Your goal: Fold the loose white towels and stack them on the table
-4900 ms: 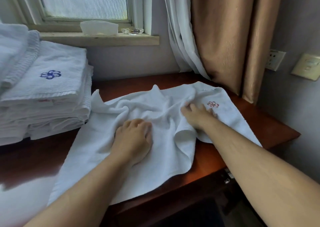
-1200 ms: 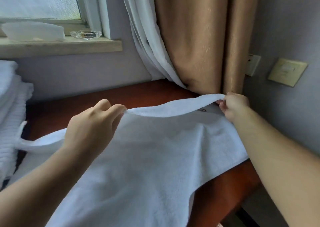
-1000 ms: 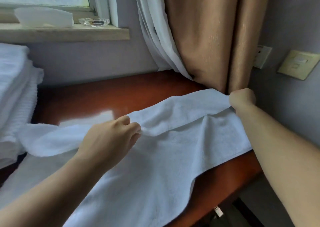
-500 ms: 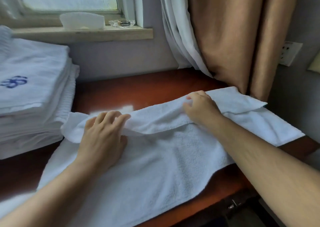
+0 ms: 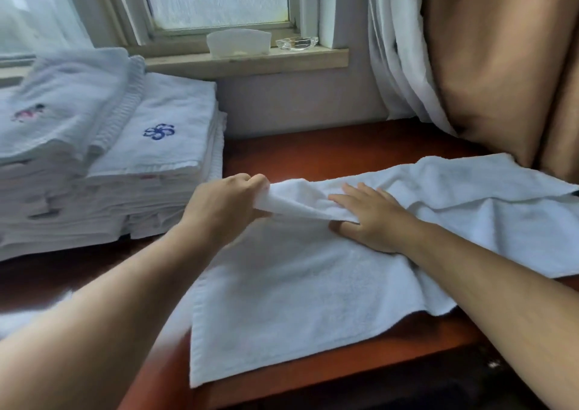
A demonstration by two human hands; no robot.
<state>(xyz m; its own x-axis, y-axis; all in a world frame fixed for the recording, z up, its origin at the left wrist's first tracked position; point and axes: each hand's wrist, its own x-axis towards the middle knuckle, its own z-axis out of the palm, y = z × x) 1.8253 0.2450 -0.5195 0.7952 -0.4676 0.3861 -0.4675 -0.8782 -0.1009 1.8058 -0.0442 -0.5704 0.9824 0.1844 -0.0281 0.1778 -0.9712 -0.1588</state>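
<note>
Fingers [image 5: 252,182] of left hand [image 5: 225,212]: curled, pinching the left end of the turned-over far edge of loose white towel [image 5: 297,284]. Fingers [image 5: 357,191] of right hand [image 5: 372,221]: straight, pressed flat on the same fold. Towel body: spread on red-brown worktop [image 5: 329,152], front edge near the worktop's front. Left of it, on the worktop: stack of folded white towels [image 5: 163,159], below windowsill [image 5: 250,61]. Far right: tan curtain [image 5: 501,64].

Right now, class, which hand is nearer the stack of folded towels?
Left. The left hand grips the loose towel just beside the stack; the right hand rests flat on that towel, farther right.
</note>
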